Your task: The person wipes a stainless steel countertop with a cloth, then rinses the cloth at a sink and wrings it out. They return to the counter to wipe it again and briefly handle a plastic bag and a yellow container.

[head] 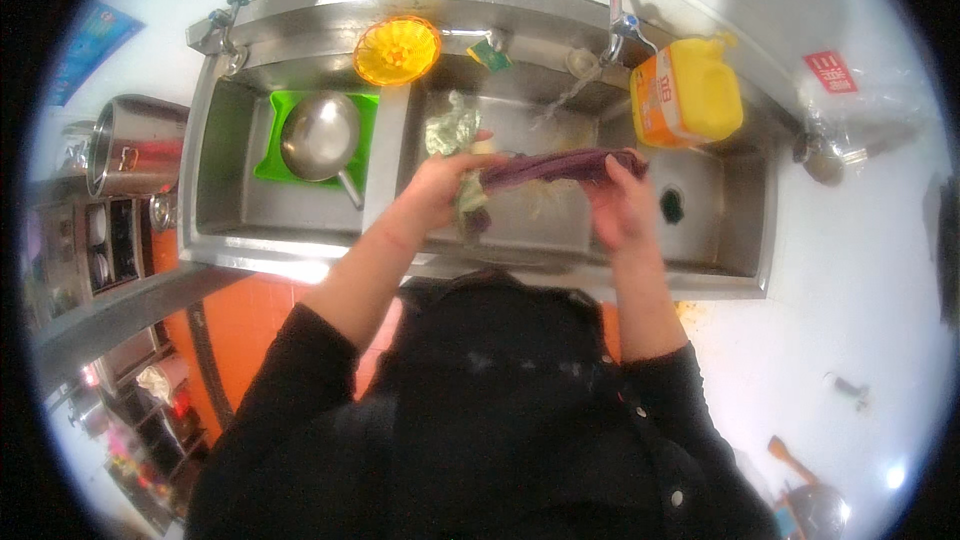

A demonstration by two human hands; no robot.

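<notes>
A twisted purple cloth [551, 168] is stretched between my two hands above the middle basin of a stainless steel sink [540, 221]. My left hand [436, 191] grips its left end, where a pale green part [471, 195] hangs down. My right hand [621, 199] holds the right end, thumb on top. Beyond my left hand lies a crumpled pale green item [453, 124], cloth or plastic; I cannot tell which. Water runs from the right tap [619, 34] into the basin behind the cloth.
A yellow plastic jug [701, 94] stands at the right basin, near a dark drain [672, 205]. In the left basin, a metal ladle or pan [321, 136] rests on a green plastic tray [281, 109]. A yellow woven basket [397, 51] sits on the back ledge beside a green packet [489, 55].
</notes>
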